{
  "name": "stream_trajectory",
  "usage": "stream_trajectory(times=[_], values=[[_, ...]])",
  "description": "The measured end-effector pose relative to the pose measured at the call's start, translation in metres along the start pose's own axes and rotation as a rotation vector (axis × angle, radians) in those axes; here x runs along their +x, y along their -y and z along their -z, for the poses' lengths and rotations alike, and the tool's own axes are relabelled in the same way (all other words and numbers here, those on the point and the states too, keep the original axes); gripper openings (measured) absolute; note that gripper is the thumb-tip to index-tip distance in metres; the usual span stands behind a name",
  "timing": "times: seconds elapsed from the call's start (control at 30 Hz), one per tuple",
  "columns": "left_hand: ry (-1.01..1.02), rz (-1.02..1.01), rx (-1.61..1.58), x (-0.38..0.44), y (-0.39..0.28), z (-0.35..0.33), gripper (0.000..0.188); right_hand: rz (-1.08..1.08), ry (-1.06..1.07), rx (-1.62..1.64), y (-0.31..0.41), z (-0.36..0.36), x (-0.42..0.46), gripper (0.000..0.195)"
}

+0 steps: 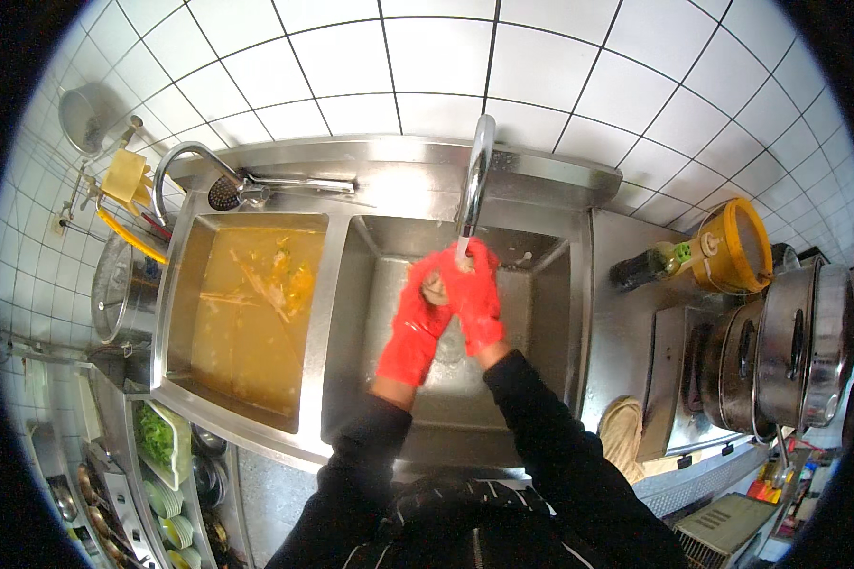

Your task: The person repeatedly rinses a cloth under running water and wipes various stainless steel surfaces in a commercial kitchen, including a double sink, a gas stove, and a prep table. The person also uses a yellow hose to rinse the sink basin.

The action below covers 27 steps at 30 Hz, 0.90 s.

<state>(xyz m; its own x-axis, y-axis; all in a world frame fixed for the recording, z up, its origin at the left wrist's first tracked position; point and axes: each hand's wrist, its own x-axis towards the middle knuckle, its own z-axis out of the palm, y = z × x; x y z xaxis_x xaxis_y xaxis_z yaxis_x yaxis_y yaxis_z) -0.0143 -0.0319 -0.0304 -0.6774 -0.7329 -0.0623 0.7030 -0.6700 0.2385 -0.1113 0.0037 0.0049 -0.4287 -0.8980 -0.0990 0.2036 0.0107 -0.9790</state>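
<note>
My left hand (424, 302) and my right hand (474, 281), both in red rubber gloves, meet under the chrome faucet (478, 167) above the right basin (398, 398) of a steel double sink. Water runs from the spout onto them. Between the gloves is a small pale object (435, 288), mostly covered by the fingers; I cannot tell what it is. The left glove clearly wraps it, and the right glove presses over its top. The left basin (245, 370) holds cloudy orange-brown water with food scraps and long thin pieces in it.
A second faucet (185, 149) and a shower-type sprayer head (224, 193) lie at the back left. To the right stand a dark bottle (637, 269), a yellow bucket (736, 245), large steel pots (790, 348) and a beige cloth (620, 434). Stacked bowls (174, 530) and greens (155, 434) are at lower left.
</note>
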Motion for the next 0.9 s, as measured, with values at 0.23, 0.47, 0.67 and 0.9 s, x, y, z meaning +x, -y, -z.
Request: stream_trajectory(times=[0.23, 0.47, 0.67, 0.9], values=[[-0.262, -0.292, 0.965, -0.041, 0.013, -0.022, 0.037, 0.456, -0.052, -0.817, 0.028, -0.025, -0.037, 0.023], [-0.182, -0.074, -0.027, -0.025, -0.001, -0.025, 0.039, 0.392, -0.222, -0.435, 0.003, -0.015, -0.023, 0.027], [-0.331, -0.243, 0.114, -0.023, 0.022, 0.018, 0.036, 0.598, 0.018, -0.647, 0.004, -0.025, -0.049, 0.018], [-0.309, -0.234, 0.075, -0.02, 0.012, -0.048, 0.023, 0.333, -0.286, -0.145, -0.001, 0.013, 0.004, 0.047]])
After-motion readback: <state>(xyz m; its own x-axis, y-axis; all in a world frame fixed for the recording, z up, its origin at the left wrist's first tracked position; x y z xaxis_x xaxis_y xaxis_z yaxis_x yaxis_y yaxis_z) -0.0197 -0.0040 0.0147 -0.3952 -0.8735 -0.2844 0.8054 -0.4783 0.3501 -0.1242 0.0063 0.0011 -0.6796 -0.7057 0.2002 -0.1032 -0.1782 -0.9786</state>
